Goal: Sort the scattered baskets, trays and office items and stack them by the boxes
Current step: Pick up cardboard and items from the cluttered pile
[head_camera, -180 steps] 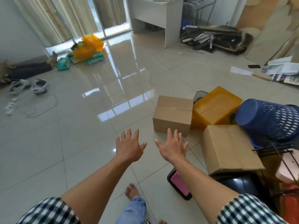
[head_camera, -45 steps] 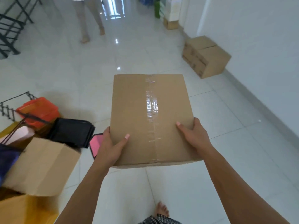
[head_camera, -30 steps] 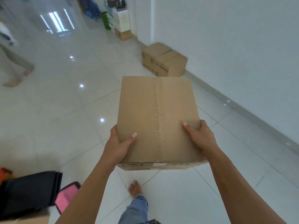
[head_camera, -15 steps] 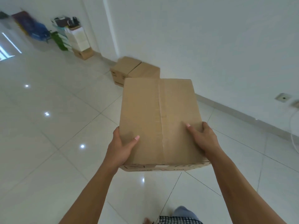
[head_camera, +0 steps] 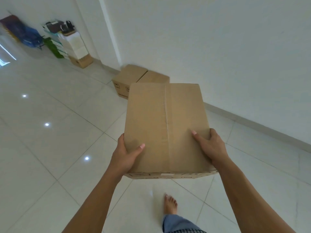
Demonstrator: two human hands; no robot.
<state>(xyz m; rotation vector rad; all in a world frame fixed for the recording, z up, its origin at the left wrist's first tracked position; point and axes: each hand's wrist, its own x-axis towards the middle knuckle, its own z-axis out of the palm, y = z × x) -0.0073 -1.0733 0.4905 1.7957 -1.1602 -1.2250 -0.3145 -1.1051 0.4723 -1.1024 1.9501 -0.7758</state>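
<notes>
White tiled floor [head_camera: 50, 148], white wall. Bare foot [head_camera: 170, 204] near. Left hand [head_camera: 125, 156] & right hand [head_camera: 210, 147] hold box [head_camera: 165, 126] in air, thumbs on top. Beyond, two boxes [head_camera: 134, 78] at wall.

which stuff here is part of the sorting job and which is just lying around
Job: cardboard box held by left hand and right hand; two boxes by the wall.
Lying about: stacked white cartons, blue bag, green item.

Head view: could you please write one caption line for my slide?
Both hands, left and right, carry a taped cardboard box toward two boxes by the white wall.
</notes>
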